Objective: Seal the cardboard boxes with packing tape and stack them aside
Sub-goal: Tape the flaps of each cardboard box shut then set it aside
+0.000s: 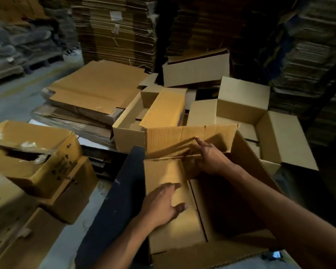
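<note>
Right now the flaps of the near box [182,200] are being folded shut, so no tape can go on yet. This box sits closest in the scene, low and a little right of the middle, beside a dark board [113,200] on its left. The left flap [171,191] is pressed down by the left hand [161,204], with its fingers [175,186] laid out flat and straight on the cardboard. The right hand [211,158] is placed at the far side of the box, where the far flap [190,136] stands up; its fingers are stretched out against the fold, and nothing seems to be gripped by them.

To do this step well, the short flaps should be pushed in first and held flat. Then the long flaps should be brought together so the edges meet in the middle with no gap. The seam should be kept pressed until tape is laid.

No tape roll can be seen. Other open boxes [260,121] lie farther off, and flat cardboard sheets [93,88] are piled at the far left.
</note>
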`<state>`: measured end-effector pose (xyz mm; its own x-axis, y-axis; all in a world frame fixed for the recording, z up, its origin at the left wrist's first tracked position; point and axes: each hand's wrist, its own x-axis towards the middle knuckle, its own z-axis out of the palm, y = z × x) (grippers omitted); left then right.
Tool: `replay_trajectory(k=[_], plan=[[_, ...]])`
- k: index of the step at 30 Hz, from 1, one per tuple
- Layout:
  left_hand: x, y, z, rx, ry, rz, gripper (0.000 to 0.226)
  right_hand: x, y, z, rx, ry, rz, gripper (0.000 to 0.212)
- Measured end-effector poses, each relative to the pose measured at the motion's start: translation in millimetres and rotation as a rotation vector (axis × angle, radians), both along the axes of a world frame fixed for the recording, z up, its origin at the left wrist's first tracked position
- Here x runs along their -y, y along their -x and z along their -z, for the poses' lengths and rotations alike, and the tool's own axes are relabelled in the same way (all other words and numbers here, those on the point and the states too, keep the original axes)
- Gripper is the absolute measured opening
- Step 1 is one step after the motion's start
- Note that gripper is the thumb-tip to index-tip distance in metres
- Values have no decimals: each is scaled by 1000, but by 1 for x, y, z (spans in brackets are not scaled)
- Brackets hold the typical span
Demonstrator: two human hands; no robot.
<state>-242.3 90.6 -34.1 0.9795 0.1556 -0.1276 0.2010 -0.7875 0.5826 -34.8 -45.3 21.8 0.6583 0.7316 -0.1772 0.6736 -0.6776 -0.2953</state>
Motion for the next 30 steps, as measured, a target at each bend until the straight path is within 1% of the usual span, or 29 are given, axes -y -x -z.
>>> replay_trajectory(k=[2,3,5,7,8,9,10,12,14,15,17,18,19,22,23,26,28,30], plan=[[0,-2,7,-34,-57,-24,72,25,13,-16,24,-7,33,63],[0,-3,9,-37,-60,-32,74,40,20,-22,70,-6,66,63],[-2,-13,4,-19,8,-40,81,69,32,-29,179,-23,159,62],[-2,-29,-11,37,88,-73,90,96,42,-31,252,-11,291,65],[-2,-39,-20,75,61,-86,93,107,46,-30,256,-14,375,69],[-1,-52,-27,121,-6,-97,92,116,50,-30,238,-30,456,74],[-2,-65,-35,178,-85,-107,88,123,53,-30,201,-55,518,78],[-3,-96,-46,316,-169,-89,64,132,55,-29,80,-139,547,82],[0,-124,-58,441,-230,-13,43,136,56,-26,-156,-262,494,83],[3,-136,-63,499,-290,21,39,136,57,-24,-265,-291,447,83],[10,-158,-74,568,-403,44,42,132,61,-17,-396,-244,339,85],[13,-166,-78,541,-447,36,45,129,64,-15,-437,-183,287,84],[14,-173,-79,468,-473,24,50,127,67,-12,-460,-110,243,84],[15,-186,-73,195,-447,7,66,124,75,-6,-493,37,151,88],[16,-188,-69,137,-441,22,69,122,78,-5,-487,73,132,89],[21,-186,-64,80,-444,62,66,114,82,3,-437,218,23,92],[26,-184,-67,61,-397,82,61,109,82,6,-438,328,-43,95],[33,-176,-68,15,-330,117,60,106,79,7,-447,428,-84,91]])
